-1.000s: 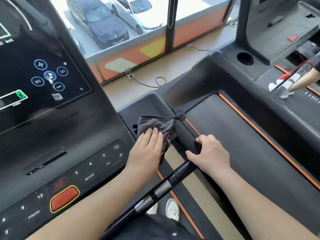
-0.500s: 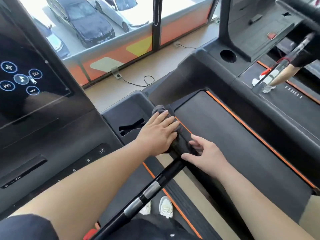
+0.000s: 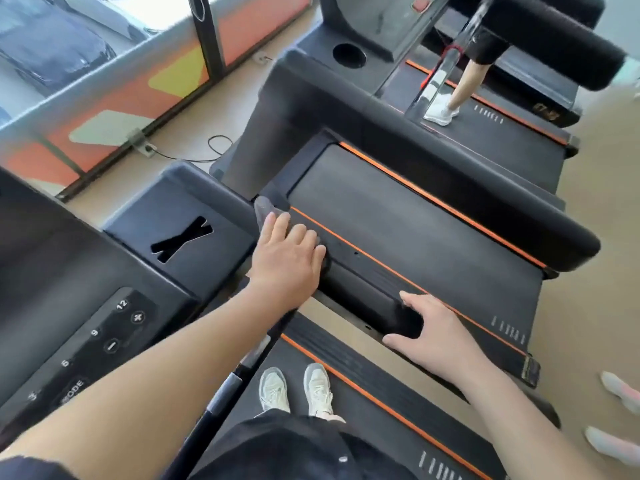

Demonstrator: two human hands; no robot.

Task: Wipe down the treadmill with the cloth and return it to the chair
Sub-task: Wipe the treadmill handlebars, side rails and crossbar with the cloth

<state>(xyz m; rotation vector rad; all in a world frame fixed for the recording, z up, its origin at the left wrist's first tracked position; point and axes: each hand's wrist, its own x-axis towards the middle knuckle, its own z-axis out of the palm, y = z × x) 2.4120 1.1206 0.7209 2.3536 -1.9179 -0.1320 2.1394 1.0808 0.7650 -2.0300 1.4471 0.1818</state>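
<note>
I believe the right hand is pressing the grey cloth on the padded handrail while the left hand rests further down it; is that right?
Not quite: the head view shows the left hand pressing the grey cloth on the padded handrail, while the right hand rests further down it.

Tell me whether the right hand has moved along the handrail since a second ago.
Yes. The right hand has slid back along the handrail, toward the person and away from the X-shaped slot; the left hand with the cloth stays by the slot.

Bright daylight comes in from the window (image 3: 104,46) at the top left. The whole picture is a bit blurry, most at the edges. Straight lines bend near the corners.
</note>
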